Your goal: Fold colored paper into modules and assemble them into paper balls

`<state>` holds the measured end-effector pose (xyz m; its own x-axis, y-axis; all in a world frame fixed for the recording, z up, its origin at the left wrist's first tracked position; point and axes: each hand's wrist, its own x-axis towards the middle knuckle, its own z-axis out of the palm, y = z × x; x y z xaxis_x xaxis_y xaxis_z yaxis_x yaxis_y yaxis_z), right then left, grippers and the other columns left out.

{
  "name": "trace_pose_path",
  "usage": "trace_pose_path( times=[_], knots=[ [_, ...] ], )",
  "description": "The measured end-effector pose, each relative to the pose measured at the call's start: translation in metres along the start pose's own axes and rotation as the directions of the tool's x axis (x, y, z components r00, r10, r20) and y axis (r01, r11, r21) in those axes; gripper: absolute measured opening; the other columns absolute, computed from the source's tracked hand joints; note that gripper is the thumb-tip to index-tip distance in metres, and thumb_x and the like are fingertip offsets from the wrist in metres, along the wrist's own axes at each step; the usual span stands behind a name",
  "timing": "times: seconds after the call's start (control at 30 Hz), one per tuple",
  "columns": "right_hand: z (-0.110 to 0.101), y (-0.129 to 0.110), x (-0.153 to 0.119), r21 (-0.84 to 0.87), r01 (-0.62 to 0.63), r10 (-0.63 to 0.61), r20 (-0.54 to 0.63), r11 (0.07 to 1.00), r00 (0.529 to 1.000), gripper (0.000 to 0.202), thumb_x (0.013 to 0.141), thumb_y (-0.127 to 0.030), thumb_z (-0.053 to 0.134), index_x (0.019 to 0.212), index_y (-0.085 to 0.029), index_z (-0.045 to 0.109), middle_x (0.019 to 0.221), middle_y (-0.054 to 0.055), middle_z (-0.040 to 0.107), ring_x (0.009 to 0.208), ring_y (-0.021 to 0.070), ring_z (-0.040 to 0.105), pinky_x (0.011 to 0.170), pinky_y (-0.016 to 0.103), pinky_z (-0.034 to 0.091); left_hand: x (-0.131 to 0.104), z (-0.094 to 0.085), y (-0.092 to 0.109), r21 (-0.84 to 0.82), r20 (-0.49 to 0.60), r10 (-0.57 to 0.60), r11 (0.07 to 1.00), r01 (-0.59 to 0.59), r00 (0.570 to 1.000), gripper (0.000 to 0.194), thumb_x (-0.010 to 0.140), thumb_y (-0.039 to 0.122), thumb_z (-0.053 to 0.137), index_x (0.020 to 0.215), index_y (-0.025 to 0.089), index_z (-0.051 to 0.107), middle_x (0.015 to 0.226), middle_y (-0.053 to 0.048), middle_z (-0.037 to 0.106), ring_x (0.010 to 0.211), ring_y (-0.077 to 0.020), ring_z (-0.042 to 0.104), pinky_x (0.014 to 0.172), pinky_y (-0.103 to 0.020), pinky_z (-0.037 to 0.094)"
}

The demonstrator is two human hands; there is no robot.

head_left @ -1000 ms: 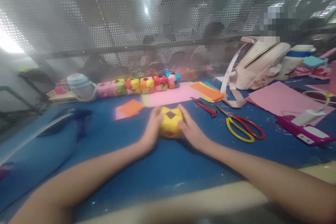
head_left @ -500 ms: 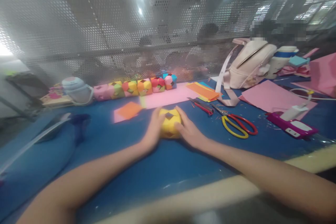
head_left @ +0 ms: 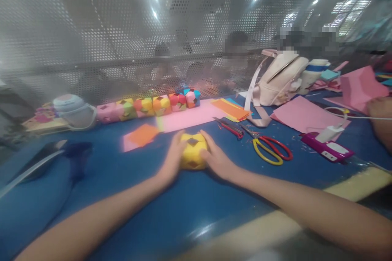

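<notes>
A yellow folded paper cube [head_left: 194,153] with diamond-shaped openings sits on the blue tabletop between my two hands. My left hand [head_left: 173,155] presses against its left side. On its right side rests my right hand [head_left: 217,155], with the thumb on the cube's front. Behind stands a row of several colourful paper cubes [head_left: 161,106] beside a long pink sheet [head_left: 190,118]. Orange and pink paper squares [head_left: 142,135] lie to the left of my left hand.
Right of my hands are scissors [head_left: 269,149], a red-handled cutter [head_left: 231,127] and a purple power strip [head_left: 329,149]. Farther back are orange strips [head_left: 231,109], pink sheets [head_left: 303,116], a bag [head_left: 278,79] and a bottle [head_left: 312,75]. Another person's arm [head_left: 381,118] shows at right.
The camera view has shifted, so the table items appear farther left and slightly lower. Another person's arm has come into view at the right edge. My hands still hold the yellow cube.
</notes>
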<state>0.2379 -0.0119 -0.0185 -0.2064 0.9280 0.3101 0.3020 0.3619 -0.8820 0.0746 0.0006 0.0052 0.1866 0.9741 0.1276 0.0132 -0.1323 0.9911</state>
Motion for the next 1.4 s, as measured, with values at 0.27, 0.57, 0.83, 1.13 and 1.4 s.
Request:
trace_pose_path(
  times=[0.27,0.57,0.83,1.13,1.4],
  knots=[
    [0.000,0.001,-0.001,0.022,0.001,-0.002,0.068,1.000,0.998,0.086,0.085,-0.071,0.038,0.148,-0.015,0.022,0.152,0.015,0.029,0.140,0.0256,0.029,0.116,0.045,0.022,-0.003,-0.005,0.002,0.013,-0.030,0.016,1.000,-0.015,0.999,0.062,0.082,0.050,0.049,0.133,0.016,0.037,0.142,-0.014,0.040,0.131,-0.0292,0.040,0.110,-0.042,0.032],
    [-0.004,0.003,-0.003,0.028,-0.034,0.030,0.131,0.999,0.991,0.084,0.083,-0.057,0.056,0.147,-0.015,0.023,0.151,0.016,0.031,0.137,0.0281,0.034,0.113,0.047,0.028,-0.005,-0.011,0.004,0.108,0.016,-0.037,0.994,0.035,0.999,0.059,0.079,0.050,0.056,0.129,0.021,0.042,0.132,-0.011,0.047,0.123,-0.0294,0.045,0.106,-0.045,0.034],
    [-0.022,-0.024,0.006,-0.089,-0.047,0.061,0.163,0.995,0.985,0.078,0.066,-0.036,0.076,0.134,-0.020,0.040,0.138,0.013,0.045,0.127,0.0290,0.046,0.107,0.045,0.038,-0.006,-0.020,-0.012,-0.069,0.110,0.069,0.996,-0.062,0.992,0.056,0.082,0.049,0.056,0.131,0.024,0.043,0.141,-0.010,0.043,0.131,-0.0281,0.040,0.110,-0.044,0.031],
    [-0.119,-0.035,0.063,-0.208,-0.148,0.147,-0.022,0.967,0.989,0.076,0.063,-0.040,0.078,0.129,-0.022,0.047,0.129,0.012,0.055,0.114,0.0328,0.057,0.096,0.053,0.049,0.004,-0.022,-0.011,-0.086,0.048,-0.045,0.995,0.049,0.998,0.056,0.084,0.056,0.050,0.126,0.020,0.045,0.140,-0.013,0.047,0.130,-0.0273,0.042,0.111,-0.047,0.029],
    [-0.185,0.035,0.202,-0.317,-0.139,0.088,-0.172,0.938,0.981,0.097,0.050,-0.017,0.081,0.137,-0.009,0.038,0.140,0.019,0.043,0.123,0.0327,0.049,0.107,0.047,0.039,-0.001,-0.021,0.003,0.017,0.112,-0.134,0.991,0.133,0.985,0.050,0.087,0.052,0.046,0.126,0.020,0.047,0.139,-0.013,0.048,0.129,-0.0262,0.045,0.113,-0.046,0.027]
  ],
)
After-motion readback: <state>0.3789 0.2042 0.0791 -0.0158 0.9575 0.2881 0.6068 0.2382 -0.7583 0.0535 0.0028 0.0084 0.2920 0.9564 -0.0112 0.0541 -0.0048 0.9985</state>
